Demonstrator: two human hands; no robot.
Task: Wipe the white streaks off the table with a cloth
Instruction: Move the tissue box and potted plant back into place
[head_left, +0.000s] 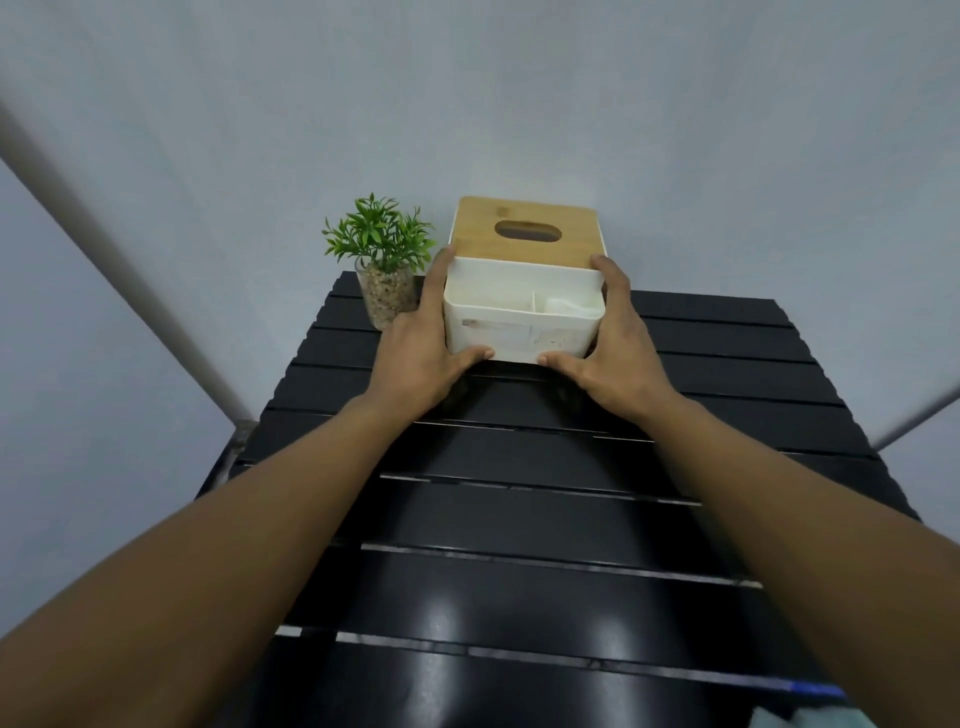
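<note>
A white tissue box (519, 332) with a wooden lid and open front compartments sits at the far end of the black slatted table (519, 519). My left hand (423, 343) grips its left side and my right hand (605, 348) grips its right side, thumbs under the front edge. A pale crumpled item lies in the box's right compartment. A bit of light teal fabric (831, 719) shows at the bottom right corner, mostly out of frame. I can make out no white streaks on the glossy slats, only light glare and bright gaps.
A small green plant in a clear pebble-filled glass (383, 270) stands just left of the box, close to my left hand. A grey wall rises behind the table. Metal poles run at the left (104, 249) and right (919, 421).
</note>
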